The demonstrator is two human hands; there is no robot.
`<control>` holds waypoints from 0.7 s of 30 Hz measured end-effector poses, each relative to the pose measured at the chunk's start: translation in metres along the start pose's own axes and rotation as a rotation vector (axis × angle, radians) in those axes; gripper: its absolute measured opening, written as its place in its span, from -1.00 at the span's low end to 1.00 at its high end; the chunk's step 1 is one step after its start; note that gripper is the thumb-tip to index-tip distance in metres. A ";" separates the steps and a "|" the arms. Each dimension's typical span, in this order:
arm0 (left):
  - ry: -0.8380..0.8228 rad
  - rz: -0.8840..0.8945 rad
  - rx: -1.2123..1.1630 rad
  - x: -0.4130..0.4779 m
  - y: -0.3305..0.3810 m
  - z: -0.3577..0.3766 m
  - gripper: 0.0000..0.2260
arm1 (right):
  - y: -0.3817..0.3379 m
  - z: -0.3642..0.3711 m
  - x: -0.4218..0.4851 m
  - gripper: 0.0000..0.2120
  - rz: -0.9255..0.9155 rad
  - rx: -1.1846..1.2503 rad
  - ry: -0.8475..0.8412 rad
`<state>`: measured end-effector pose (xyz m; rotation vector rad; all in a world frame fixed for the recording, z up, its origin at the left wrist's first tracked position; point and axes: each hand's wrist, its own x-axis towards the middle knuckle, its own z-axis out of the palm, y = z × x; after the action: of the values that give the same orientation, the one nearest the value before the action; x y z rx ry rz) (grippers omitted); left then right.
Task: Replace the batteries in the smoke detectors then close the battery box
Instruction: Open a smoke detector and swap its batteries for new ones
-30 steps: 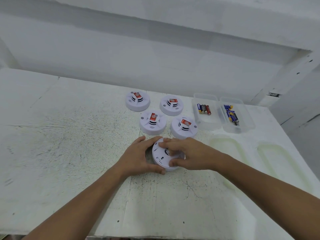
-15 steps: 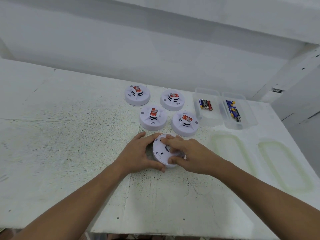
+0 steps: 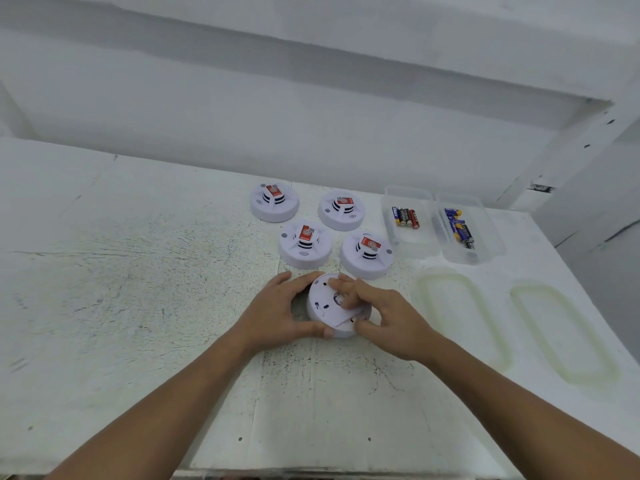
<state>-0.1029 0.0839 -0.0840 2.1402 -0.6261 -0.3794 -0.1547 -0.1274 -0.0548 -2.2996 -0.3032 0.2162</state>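
Head view: You stand at a white, speckled counter (image 3: 138,278) whose near edge runs along the bottom of the frame and whose far edge meets a pale wall. Open surface stretches wide to your left. To your right the room is tighter, with two translucent green-rimmed lids (image 3: 460,317) lying flat on the counter.

Your left hand (image 3: 273,313) and right hand (image 3: 394,317) meet on a white smoke detector (image 3: 323,303) near the counter's middle. It lies flat with its plain back turned up, and being round it shows no long axis. The left grip is curled round its left rim, thumb at the near edge and fingers at the far edge. The right grip is bent over the top, fingertips on the back plate and thumb at the near right rim. Your fingers hide much of the plate, so you cannot tell whether it sits askew or lifted.

Just beyond stand four more detectors (image 3: 304,244), sensor caps up, red labels showing, in two staggered pairs.

To their right two clear boxes (image 3: 408,244) sit side by side, uncovered. The batteries (image 3: 404,217) in the left box point roughly toward the wall. Those in the right box lie slanted. Their labels are too small to read.
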 end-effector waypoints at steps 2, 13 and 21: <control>0.005 -0.003 0.003 0.000 0.000 0.000 -0.29 | 0.003 0.000 -0.004 -0.60 -0.005 0.051 0.023; 0.186 0.047 -0.196 -0.001 -0.003 0.006 -0.57 | 0.005 0.010 -0.007 -0.64 0.056 0.416 0.238; 0.202 -0.020 -0.262 -0.003 -0.008 0.007 -0.75 | -0.008 0.015 0.008 -0.82 0.209 0.869 0.396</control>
<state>-0.1060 0.0852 -0.0943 1.9050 -0.4153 -0.2369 -0.1514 -0.1094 -0.0597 -1.4563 0.2109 -0.0169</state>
